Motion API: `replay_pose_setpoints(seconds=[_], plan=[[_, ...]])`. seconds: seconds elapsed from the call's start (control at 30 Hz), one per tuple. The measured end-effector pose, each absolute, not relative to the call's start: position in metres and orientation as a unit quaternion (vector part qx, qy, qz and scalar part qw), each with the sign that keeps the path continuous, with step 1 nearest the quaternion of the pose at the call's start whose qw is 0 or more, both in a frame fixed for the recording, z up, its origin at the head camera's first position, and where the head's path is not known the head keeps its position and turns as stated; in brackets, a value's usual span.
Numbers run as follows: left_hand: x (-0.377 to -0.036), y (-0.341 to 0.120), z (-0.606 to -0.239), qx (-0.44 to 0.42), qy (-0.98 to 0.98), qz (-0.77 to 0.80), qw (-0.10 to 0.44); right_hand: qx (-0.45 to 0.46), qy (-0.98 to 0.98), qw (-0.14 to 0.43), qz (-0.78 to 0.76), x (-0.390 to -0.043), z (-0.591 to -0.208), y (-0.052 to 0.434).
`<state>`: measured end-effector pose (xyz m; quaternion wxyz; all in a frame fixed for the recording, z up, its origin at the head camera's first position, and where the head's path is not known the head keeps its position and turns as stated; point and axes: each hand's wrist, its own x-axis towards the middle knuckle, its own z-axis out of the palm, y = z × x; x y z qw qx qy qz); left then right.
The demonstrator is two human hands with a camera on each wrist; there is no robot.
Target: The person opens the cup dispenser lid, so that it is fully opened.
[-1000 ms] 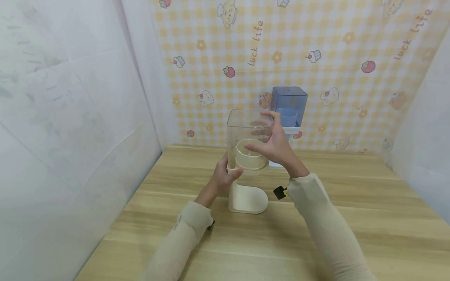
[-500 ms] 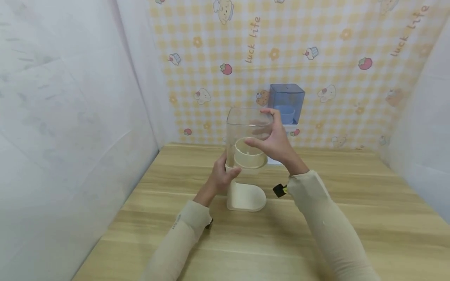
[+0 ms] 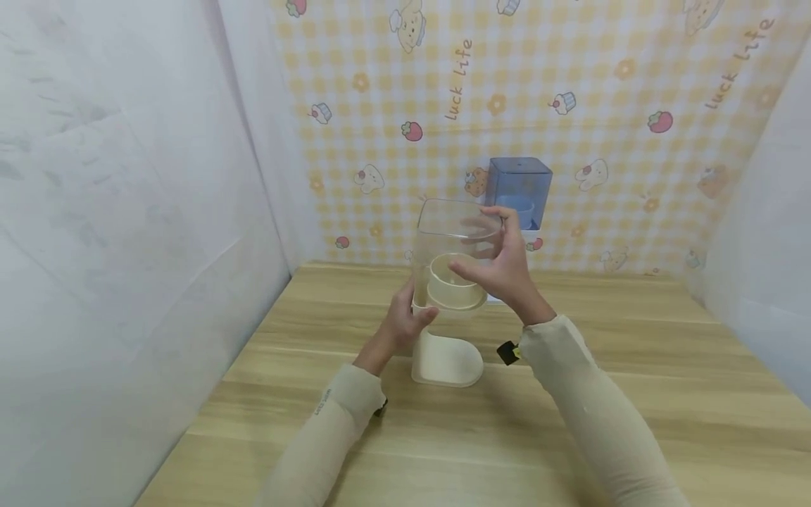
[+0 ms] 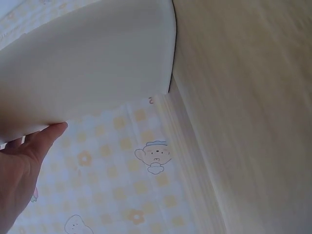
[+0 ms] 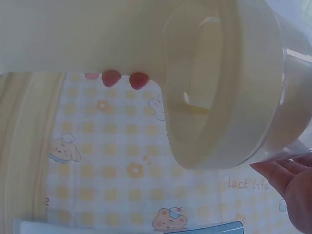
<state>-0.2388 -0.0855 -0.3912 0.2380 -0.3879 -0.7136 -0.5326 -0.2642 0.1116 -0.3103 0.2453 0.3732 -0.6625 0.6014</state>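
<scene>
A cream pet-feeder-like stand (image 3: 448, 362) stands on the wooden table, its flat rounded base facing right. At its top is a clear square container (image 3: 434, 243) with a cream ring (image 3: 456, 292) visible inside. My left hand (image 3: 400, 324) grips the stand's upright just below the container, thumb in front. My right hand (image 3: 507, 271) holds the container's right side, thumb on the near face and fingers behind. In the right wrist view, the stand's hollow round holder (image 5: 229, 141) shows from below, with the left fingertips (image 5: 139, 80) curled past the upright.
Behind, a similar dispenser with a blue transparent container (image 3: 519, 190) stands close to the patterned curtain (image 3: 380, 84). A white sheet (image 3: 127, 246) hangs along the left edge of the wooden table (image 3: 285, 373).
The clear container has shifted slightly rightward and now leans that way, the right hand moving with it. The stand's base has stayed in place, and the left hand keeps its grip.
</scene>
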Motion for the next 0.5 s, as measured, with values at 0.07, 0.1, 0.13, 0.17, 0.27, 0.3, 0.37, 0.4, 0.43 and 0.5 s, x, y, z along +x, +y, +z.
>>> replay_pose_setpoints(seconds=[0.07,0.1,0.13,0.17,0.27,0.3,0.37,0.4,0.43,0.5], plan=[[-0.238,-0.085,-0.393,-0.387,-0.715,-0.534,0.232,0.377,-0.655,0.252,0.604,-0.265,-0.312,0.112],[-0.238,-0.084,-0.393,-0.385,-0.716,-0.535,0.231,0.378,-0.652,0.253,0.607,-0.266,-0.312,0.112],[-0.238,-0.084,-0.394,-0.384,-0.717,-0.536,0.228,0.378,-0.649,0.253,0.609,-0.267,-0.312,0.113],[-0.238,-0.083,-0.394,-0.383,-0.717,-0.537,0.225,0.376,-0.647,0.253,0.613,-0.268,-0.312,0.113],[-0.238,-0.083,-0.394,-0.38,-0.721,-0.536,0.22,0.363,-0.639,0.249,0.631,-0.271,-0.312,0.115],[-0.238,-0.083,-0.394,-0.379,-0.722,-0.535,0.22,0.358,-0.636,0.248,0.637,-0.272,-0.312,0.115],[-0.238,-0.084,-0.394,-0.38,-0.723,-0.533,0.222,0.349,-0.635,0.244,0.644,-0.273,-0.311,0.115],[-0.239,-0.085,-0.394,-0.381,-0.722,-0.532,0.225,0.348,-0.635,0.242,0.646,-0.274,-0.311,0.115],[-0.239,-0.086,-0.394,-0.382,-0.722,-0.53,0.228,0.348,-0.635,0.241,0.646,-0.275,-0.311,0.115],[-0.239,-0.087,-0.394,-0.383,-0.721,-0.528,0.233,0.353,-0.633,0.24,0.646,-0.275,-0.311,0.114]])
